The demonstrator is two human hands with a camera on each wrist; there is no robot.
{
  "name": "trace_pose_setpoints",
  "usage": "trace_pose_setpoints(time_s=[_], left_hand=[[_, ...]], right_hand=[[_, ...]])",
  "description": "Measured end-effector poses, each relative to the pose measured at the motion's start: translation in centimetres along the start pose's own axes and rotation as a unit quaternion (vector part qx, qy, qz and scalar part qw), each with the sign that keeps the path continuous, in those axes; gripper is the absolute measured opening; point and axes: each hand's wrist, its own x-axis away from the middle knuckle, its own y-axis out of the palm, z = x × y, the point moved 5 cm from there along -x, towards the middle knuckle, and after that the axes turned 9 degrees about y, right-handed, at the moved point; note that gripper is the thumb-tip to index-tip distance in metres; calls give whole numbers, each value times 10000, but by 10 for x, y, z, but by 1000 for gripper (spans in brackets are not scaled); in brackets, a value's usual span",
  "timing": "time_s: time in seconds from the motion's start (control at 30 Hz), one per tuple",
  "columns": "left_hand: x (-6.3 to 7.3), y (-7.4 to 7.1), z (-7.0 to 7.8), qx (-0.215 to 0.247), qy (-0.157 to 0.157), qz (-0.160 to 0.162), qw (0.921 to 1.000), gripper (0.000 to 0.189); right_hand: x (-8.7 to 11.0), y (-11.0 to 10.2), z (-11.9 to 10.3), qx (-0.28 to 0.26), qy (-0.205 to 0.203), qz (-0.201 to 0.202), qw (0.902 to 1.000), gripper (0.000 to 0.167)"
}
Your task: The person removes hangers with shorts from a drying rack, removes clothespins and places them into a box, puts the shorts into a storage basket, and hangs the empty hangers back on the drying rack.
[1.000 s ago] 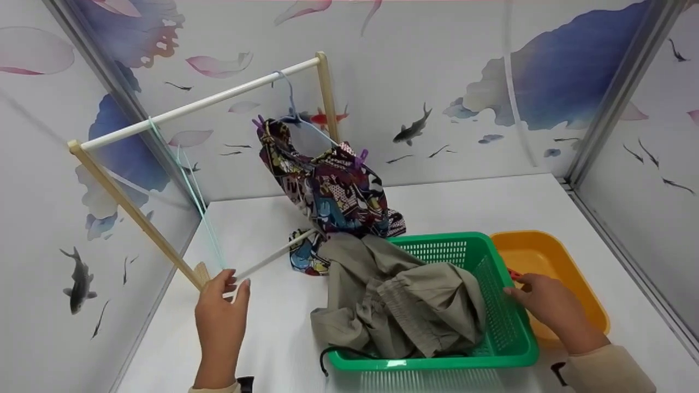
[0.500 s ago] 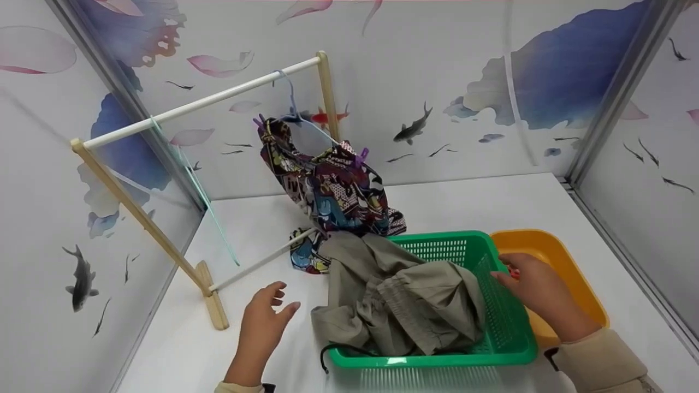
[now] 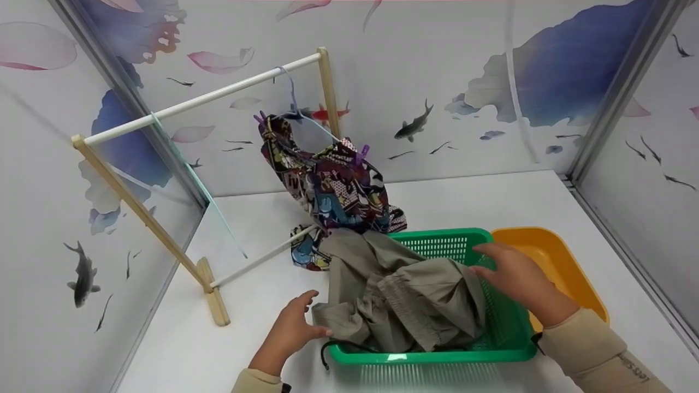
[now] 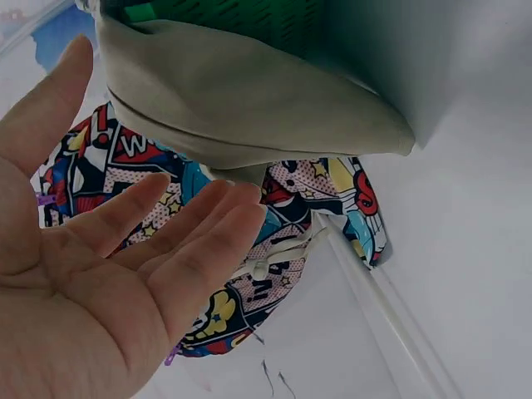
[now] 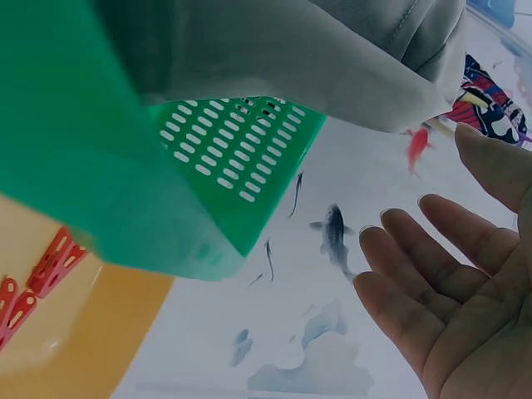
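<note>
My left hand (image 3: 292, 330) is at the left end of the khaki garment (image 3: 415, 300), fingers loosely spread and holding nothing. That garment, with a gathered elastic band and a black cord, lies bunched in a green perforated basket (image 3: 420, 357) and drapes over its left side. Over the basket's right side hovers my right hand (image 3: 513, 278), fingers extended and thumb apart. In the left wrist view the palm (image 4: 75, 316) faces up near the garment's edge. The right wrist view shows the fingers (image 5: 424, 266) bare, apart from the cloth.
A wooden drying rack (image 3: 202, 103) stands behind on the left. From it hang a colourful printed garment (image 3: 333, 191), clipped with purple clothespins (image 3: 362, 155), and a bare mint-green hanger (image 3: 191, 174). An orange tray (image 3: 579, 284) with red clothespins (image 5: 54, 264) sits right of the basket.
My left hand has left the mint-green hanger and moved right and down to the khaki garment. My right hand has moved from the orange tray leftward over the basket. The hanger has swung.
</note>
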Motion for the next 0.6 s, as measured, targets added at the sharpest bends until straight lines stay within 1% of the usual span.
trace_pose_setpoints(time_s=[0.1,0.2,0.3,0.47,0.6], left_hand=[[-1,5,-2,64,19,-225,9997,85],[-1,8,-4,133,50,-345,9993,86],[-1,9,-4,195,80,-463,9987,83],[0,12,-3,185,139,-711,9972,73],[2,14,-2,215,120,-789,9966,75]], right_hand=[[-3,1,-3,-4,-58,-39,10000,43],[-5,2,-5,24,-159,-55,9999,43],[-6,4,-7,48,-205,-103,9997,44],[-9,8,-11,96,-312,-170,9993,44],[-10,10,-13,147,-427,-135,9989,41]])
